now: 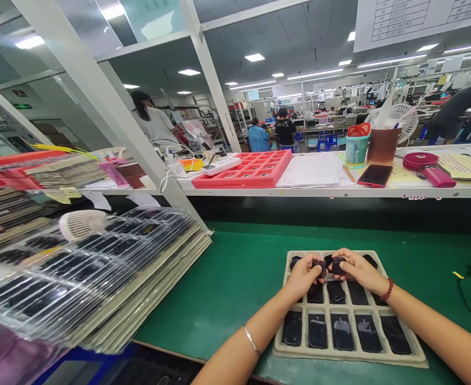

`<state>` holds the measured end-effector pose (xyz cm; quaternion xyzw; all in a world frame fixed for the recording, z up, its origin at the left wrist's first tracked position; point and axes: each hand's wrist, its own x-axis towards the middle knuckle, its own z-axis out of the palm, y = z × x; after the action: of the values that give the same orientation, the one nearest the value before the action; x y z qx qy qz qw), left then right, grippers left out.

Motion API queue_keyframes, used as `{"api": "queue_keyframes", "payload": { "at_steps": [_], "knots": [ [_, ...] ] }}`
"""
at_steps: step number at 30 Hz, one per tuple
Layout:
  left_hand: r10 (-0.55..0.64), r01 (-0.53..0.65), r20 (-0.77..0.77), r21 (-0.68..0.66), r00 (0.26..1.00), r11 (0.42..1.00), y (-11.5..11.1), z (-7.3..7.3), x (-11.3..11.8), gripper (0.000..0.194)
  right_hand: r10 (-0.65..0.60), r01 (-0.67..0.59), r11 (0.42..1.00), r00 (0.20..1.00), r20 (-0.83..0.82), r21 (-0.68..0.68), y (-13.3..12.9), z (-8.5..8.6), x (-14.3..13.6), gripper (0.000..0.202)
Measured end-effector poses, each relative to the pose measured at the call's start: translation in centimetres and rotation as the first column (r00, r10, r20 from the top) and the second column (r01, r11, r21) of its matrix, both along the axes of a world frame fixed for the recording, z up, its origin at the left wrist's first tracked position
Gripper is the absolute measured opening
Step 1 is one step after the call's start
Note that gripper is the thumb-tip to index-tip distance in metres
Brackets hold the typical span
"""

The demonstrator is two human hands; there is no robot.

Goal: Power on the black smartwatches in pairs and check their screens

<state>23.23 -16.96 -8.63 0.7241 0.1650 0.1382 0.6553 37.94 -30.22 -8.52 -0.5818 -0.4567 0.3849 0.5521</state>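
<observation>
The person's left hand point(302, 275) and right hand point(353, 267) meet over the far end of a beige compartment tray point(415, 355) that lies on the green surface point(235, 278). Each hand is curled closed around a small black part: the left hand pinches one black part point(321, 267) between thumb and fingers, and the right hand grips another black part point(338, 264) the same way. The 2 parts sit just beside each other, nearly touching, above the tray's far row.

The tray's other pockets hold flat black pieces point(317, 331), set in rows, each in its own pocket. A thin silver bangle point(252, 340) circles the left wrist and a dark red bead bracelet point(387, 290) the right.

To the left, a tall tilted stack of clear plastic trays point(94, 267) loaded with dark parts rests on the surface, well apart from the hands. Behind the green surface runs a raised white shelf point(339, 191) carrying a red grid tray point(255, 167), a phone in a red case point(375, 175), a teal cup point(356, 147), and a small pink fan point(421, 160). Farther back, other people stand or sit at workstations under ceiling lights.
</observation>
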Motion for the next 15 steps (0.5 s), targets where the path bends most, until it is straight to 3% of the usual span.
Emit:
{"api": "queue_keyframes", "payload": {
  "at_steps": [2,6,11,15],
  "knots": [
    [-0.031,0.035,-0.022,0.208,0.999,0.977,-0.7,0.7,-0.2,0.017,-0.063,0.065,0.998,0.985,0.161,-0.004,-0.8,0.7,0.7,0.016],
    [-0.168,0.113,0.034,0.604,0.985,0.789,-3.4,2.1,0.9,0.012,-0.100,0.144,0.989,0.823,0.560,-0.035,-4.3,1.6,2.0,0.008],
    [-0.169,0.143,-0.042,0.749,0.985,0.647,-6.4,1.8,4.2,0.015,-0.133,0.292,0.952,0.660,0.739,-0.089,-8.6,0.7,2.6,0.018],
    [-0.179,0.176,-0.082,0.775,0.980,0.607,-5.3,1.9,3.9,0.023,-0.143,0.331,0.940,0.596,0.790,-0.079,-10.0,0.6,1.6,0.029]
  ]
}}
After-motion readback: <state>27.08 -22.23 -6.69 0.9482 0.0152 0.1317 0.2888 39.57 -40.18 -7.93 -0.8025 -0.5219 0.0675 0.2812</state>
